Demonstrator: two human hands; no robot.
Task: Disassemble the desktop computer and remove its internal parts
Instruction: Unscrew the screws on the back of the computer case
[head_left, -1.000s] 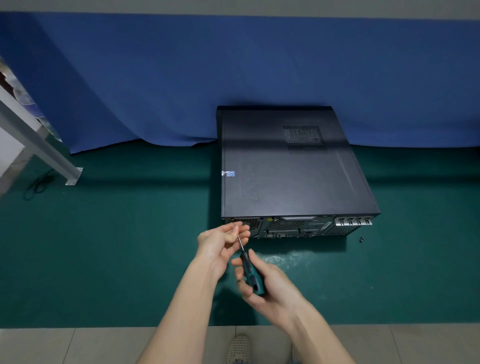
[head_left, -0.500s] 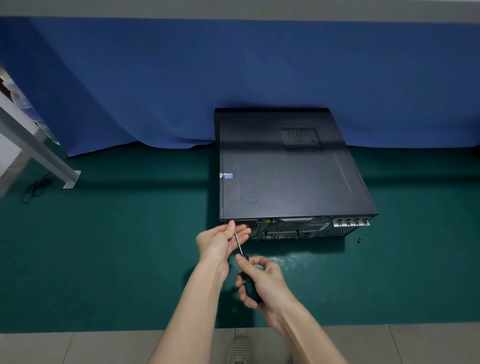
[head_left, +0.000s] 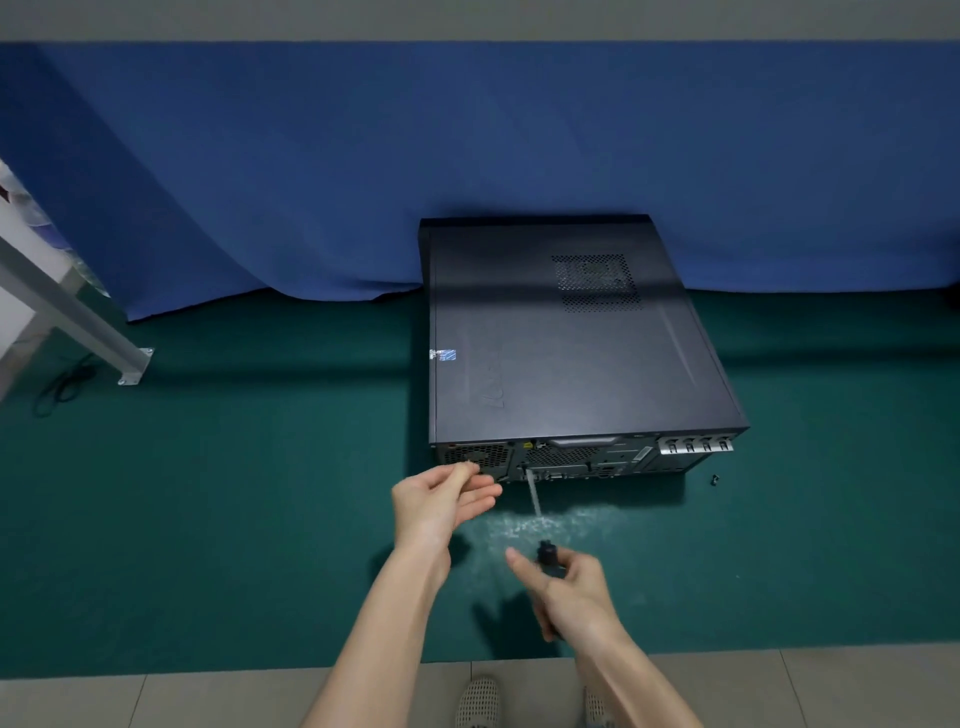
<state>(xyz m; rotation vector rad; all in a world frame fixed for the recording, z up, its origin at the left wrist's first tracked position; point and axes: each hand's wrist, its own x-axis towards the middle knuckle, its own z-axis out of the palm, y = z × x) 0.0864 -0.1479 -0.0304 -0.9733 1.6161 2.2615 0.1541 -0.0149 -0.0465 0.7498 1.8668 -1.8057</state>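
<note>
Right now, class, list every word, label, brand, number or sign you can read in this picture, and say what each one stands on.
No text here can be quoted with confidence.
Blue and silver sticker, left edge of the computer case: too small to read.
Embossed mark, top panel of the case: too faint to read.
Rear panel port markings: blurred, unreadable.

No text can be read with certainty. An embossed logo (head_left: 492, 387) is seen on the top panel of the computer case (head_left: 571, 338), just left of frame centre, but its letters cannot be made out. A small blue-and-silver sticker (head_left: 443, 355) is placed at the panel's left edge; its print is too small to read.
</note>
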